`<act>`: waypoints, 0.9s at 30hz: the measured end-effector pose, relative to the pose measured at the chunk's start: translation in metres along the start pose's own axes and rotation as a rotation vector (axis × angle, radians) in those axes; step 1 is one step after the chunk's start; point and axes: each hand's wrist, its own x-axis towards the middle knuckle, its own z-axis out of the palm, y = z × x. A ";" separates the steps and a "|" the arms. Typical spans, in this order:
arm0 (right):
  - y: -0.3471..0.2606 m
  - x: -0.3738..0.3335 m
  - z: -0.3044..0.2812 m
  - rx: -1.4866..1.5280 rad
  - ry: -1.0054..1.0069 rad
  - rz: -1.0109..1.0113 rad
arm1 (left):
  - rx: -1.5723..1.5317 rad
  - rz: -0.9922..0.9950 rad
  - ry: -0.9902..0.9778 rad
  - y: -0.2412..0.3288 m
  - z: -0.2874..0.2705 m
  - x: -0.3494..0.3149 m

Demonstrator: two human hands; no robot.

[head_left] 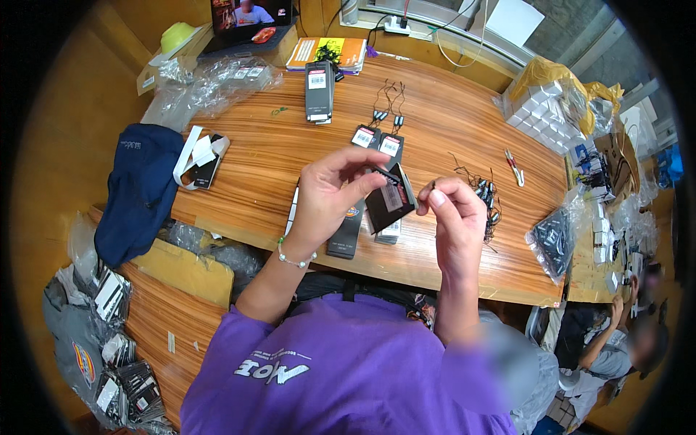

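Above the table's front edge, my left hand [330, 192] pinches a black hang tag [390, 203] with a barcode label on it. Close by its right edge, my right hand [455, 210] has thumb and forefinger pressed together on a small dark bit, too small to name. Under my hands lie more black tags [342, 235] in piles. Just beyond, two tags [391, 145] with white labels lie side by side, their black cords [391, 98] stretched away from me. Right of my right hand sits a tangle of black hang-tag cords [490, 206].
A tag stack [319, 90] stands farther back. Red-handled snips [515, 168] and a bag of black pieces [551, 243] lie right, near wrapped white boxes [544, 116]. Navy cloth [138, 188] hangs over the left edge. At far right a person [616, 341] sits.
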 end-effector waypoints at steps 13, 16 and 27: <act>0.000 0.010 0.009 -0.004 -0.031 0.001 | -0.154 0.005 -0.014 0.015 -0.006 0.014; 0.000 0.014 0.011 0.024 -0.045 0.026 | -0.170 0.010 -0.038 0.016 -0.008 0.018; 0.002 0.033 0.012 -0.085 -0.087 0.116 | 0.029 0.114 -0.142 0.021 -0.014 0.032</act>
